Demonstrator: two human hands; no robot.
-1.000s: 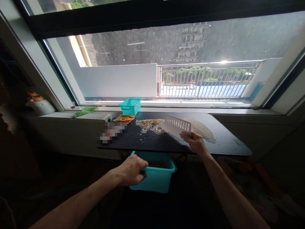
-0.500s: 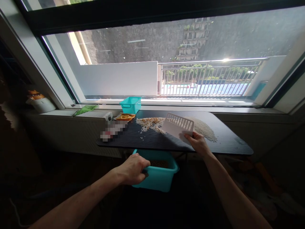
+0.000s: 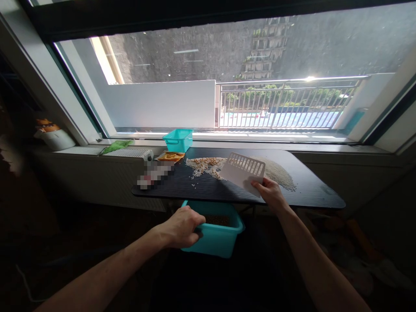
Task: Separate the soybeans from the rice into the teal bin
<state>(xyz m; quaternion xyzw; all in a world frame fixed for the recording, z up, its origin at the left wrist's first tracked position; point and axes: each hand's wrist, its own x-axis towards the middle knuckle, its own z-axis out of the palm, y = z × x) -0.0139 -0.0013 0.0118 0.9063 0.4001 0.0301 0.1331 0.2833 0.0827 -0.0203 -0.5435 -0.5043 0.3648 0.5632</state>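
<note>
My left hand (image 3: 185, 226) is closed around the near-left rim of a turquoise plastic bin (image 3: 211, 243), which sits low at the table's front edge with brown grains (image 3: 217, 220) inside. Between the thumb and fingers of my right hand (image 3: 269, 191) is a flat white slotted scraper (image 3: 242, 171), tilted above the dark table (image 3: 208, 192). Left of the scraper lies a spread of white grains mixed with yellow-brown beans (image 3: 208, 164). Partly behind the scraper and to its right is a wide pile of pale grains (image 3: 280, 173). The scraper hides part of both piles.
A smaller turquoise basket (image 3: 178, 140) stands at the table's back left, behind an orange packet (image 3: 171, 157). A blurred-out item lies at the left edge. Beyond are a radiator (image 3: 130, 154) with a green cloth (image 3: 117, 147), a white pot (image 3: 53, 138) and the window.
The whole view has shifted slightly. Both hands keep their grips, and the scraper and bin stay nearly where they were.
</note>
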